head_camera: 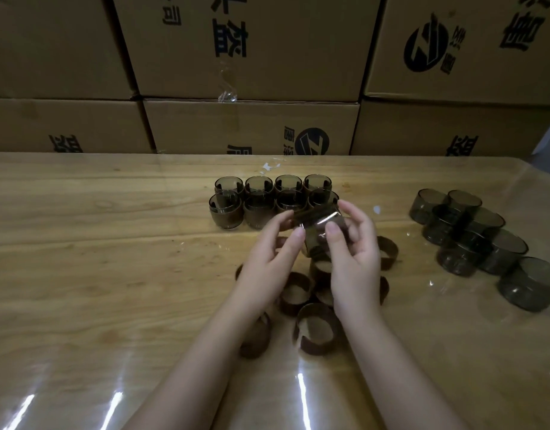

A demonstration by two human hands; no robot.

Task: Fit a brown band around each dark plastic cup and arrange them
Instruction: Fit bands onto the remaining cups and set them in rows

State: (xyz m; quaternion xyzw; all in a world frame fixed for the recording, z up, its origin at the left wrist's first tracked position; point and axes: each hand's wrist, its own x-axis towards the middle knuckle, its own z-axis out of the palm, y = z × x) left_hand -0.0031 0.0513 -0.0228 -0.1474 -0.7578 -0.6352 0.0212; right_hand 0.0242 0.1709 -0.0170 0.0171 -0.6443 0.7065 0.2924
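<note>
Over the table (81, 243), between banded cups (227, 209) and loose bands (317, 333), left hand (267, 262) and right hand (354, 259) both gripped one cup (317, 225) by its wall. It looked light, thin and slick; a gentle side hold seemed safest

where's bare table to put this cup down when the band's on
Widest bare patch: the table left of the banded cups and loose bands. A narrower gap lies between the banded cups and the bare cups on the right. Crowded: the bands under the left hand and right hand.
</note>
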